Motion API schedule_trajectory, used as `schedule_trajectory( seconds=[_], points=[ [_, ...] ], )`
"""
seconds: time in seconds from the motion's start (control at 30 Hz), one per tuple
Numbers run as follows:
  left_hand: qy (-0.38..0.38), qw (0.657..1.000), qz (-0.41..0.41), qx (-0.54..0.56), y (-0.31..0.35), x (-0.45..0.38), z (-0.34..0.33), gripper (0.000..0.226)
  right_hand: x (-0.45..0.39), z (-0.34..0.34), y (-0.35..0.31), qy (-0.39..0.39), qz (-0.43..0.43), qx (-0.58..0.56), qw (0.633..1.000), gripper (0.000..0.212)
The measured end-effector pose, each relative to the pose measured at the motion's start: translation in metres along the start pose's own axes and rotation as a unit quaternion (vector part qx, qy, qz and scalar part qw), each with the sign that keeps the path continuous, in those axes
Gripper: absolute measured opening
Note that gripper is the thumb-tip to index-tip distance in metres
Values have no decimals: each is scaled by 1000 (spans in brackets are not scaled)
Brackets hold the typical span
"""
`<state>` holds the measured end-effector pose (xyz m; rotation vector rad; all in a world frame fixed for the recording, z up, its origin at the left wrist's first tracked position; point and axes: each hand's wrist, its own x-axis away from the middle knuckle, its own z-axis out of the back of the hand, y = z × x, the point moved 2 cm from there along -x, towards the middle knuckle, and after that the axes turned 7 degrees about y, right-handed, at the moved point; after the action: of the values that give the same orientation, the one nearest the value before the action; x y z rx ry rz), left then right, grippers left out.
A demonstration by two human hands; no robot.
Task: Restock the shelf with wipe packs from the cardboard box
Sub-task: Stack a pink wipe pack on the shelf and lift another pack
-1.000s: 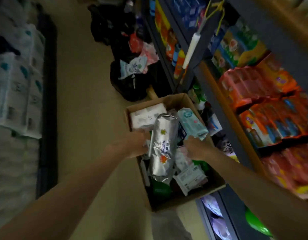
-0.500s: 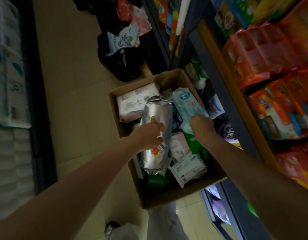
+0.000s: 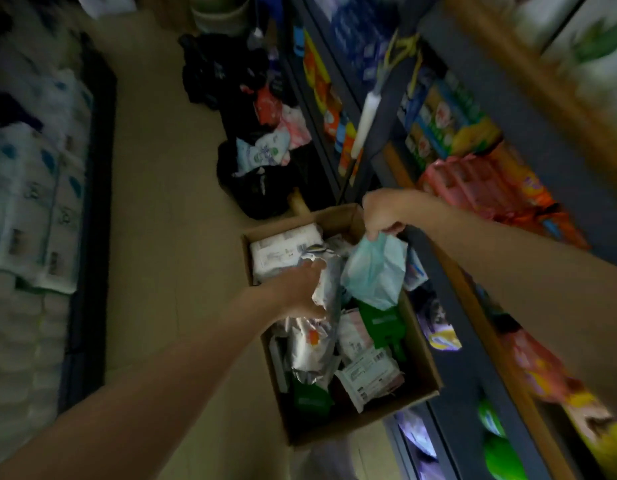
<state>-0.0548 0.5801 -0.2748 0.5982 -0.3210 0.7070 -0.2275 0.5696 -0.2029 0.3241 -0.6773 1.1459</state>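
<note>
No print is legible — the labels on the white packs [image 3: 286, 249] are only blurred marks.

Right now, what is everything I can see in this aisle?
cardboard box: one, brown, on the floor beside the shelf
light blue pack: one, lifted above the box
silver pack: one, in the box
white packs: several, in the box
green packs: at least two, in the box
shelf: one, dark, right, holding orange packs
black bags: several, floor beyond the box
left hand: grips the silver pack
right hand: pinches the light blue pack
</note>
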Motion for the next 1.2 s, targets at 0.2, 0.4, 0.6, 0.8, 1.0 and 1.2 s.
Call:
schedule_trajectory(
  seconds=[0.2, 0.4, 0.6, 0.8, 1.0, 1.2],
  points=[
    [137, 941, 49, 305, -20, 76, 74, 109, 91, 83, -99, 97, 84, -206, 970, 31],
    [437, 877, 85, 180, -59, 227, 159, 106, 189, 104, -233, 175, 197, -306, 915, 28],
    [618, 771, 110, 103, -100, 417, 205, 98, 342, 97, -398, 224, 404, -252, 851, 30],
    [722, 684, 93, -50, -129, 621, 227, 88, 460, 106, -487, 144, 615, -241, 737, 10],
    [690, 644, 113, -312, -130, 806, 236, 64, 520, 101, -601, 299, 673, 100, 669, 118],
    [604, 558, 232, -520, -136, 922, 195, 76, 606, 52, -707, 331, 816, 47, 471, 112]
  ],
)
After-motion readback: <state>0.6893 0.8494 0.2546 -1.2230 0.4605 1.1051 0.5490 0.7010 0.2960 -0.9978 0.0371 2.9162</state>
